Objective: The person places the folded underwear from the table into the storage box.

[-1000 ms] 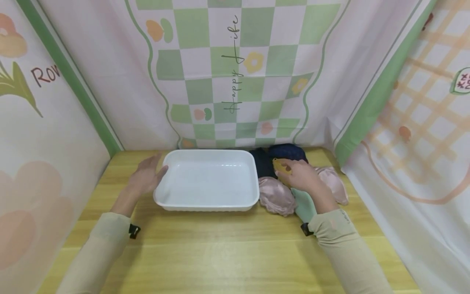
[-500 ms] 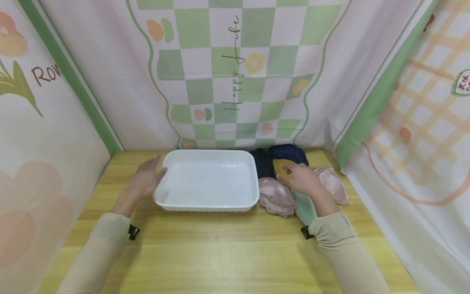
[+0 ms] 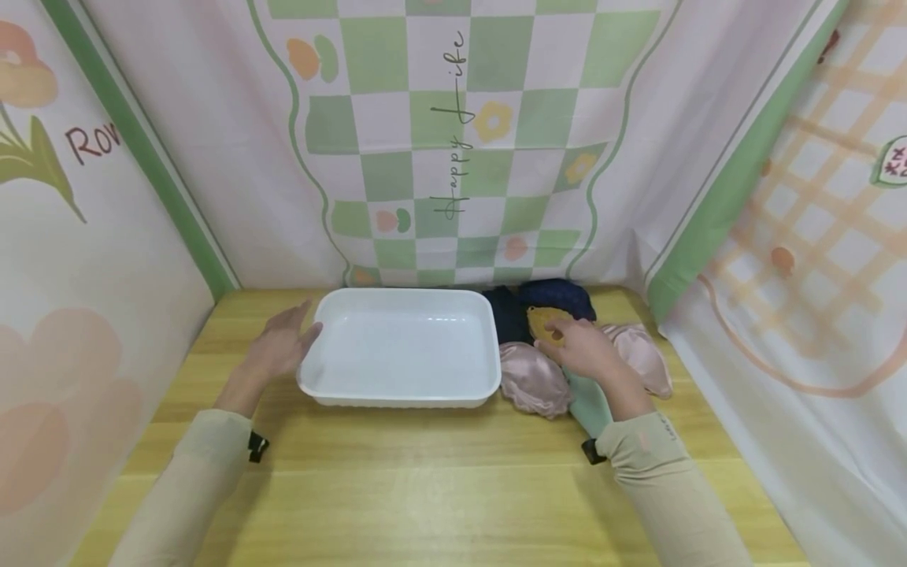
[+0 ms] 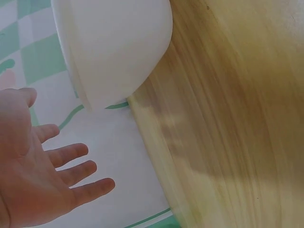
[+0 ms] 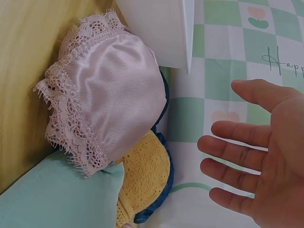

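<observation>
A white rectangular tray (image 3: 397,354) stands on the wooden table. My left hand (image 3: 279,342) hovers at its left end, fingers spread and thumb close by the rim; the left wrist view shows the bare palm beside the tray wall. To the tray's right lies a cluster of bras. Over the mustard lace bra (image 3: 544,319) hangs my right hand (image 3: 584,346), its fingers apart and holding nothing in the right wrist view. A pink satin bra with lace trim (image 5: 118,90) lies nearest the tray, beside a mint green bra (image 5: 61,194).
Behind the mustard bra sit a navy bra (image 3: 560,297) and a black cloth piece (image 3: 506,315). Another pink satin piece (image 3: 641,354) lies at the far right. A checkered curtain (image 3: 460,157) rises at the table's back edge, with printed curtains on both sides.
My right hand has drawn back slightly to the right and toward me, so more of the mustard bra shows. The left hand and tray have barely moved.
</observation>
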`<state>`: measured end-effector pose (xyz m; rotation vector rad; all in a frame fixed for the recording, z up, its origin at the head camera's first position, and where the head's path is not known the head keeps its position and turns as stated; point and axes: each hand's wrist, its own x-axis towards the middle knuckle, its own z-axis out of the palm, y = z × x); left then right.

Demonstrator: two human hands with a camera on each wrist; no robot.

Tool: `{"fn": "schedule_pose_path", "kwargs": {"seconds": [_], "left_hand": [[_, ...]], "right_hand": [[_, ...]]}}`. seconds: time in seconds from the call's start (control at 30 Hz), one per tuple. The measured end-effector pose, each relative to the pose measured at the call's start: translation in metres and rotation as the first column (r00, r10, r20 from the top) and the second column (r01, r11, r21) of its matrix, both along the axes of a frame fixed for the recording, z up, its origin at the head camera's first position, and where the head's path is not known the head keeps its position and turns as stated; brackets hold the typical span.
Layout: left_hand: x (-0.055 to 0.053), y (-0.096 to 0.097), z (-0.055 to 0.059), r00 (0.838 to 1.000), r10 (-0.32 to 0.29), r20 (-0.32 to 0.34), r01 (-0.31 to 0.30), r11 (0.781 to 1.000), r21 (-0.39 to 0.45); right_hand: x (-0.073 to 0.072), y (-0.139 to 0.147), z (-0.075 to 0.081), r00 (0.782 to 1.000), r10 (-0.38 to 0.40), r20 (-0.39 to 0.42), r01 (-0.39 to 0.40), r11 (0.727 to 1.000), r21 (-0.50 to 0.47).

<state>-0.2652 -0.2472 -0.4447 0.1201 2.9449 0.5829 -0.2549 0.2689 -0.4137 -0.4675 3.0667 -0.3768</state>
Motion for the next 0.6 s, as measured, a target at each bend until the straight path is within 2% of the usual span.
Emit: {"fn": "schedule_pose_path", "kwargs": {"seconds": [0.6], "left_hand": [[-0.005,0.002,-0.014,0.999,-0.022,-0.029,0.022,1.0,-0.009]], "right_hand": [[0.005,0.005,-0.005,1.0,-0.021,0.011,0.021,1.0,0.003]]}}
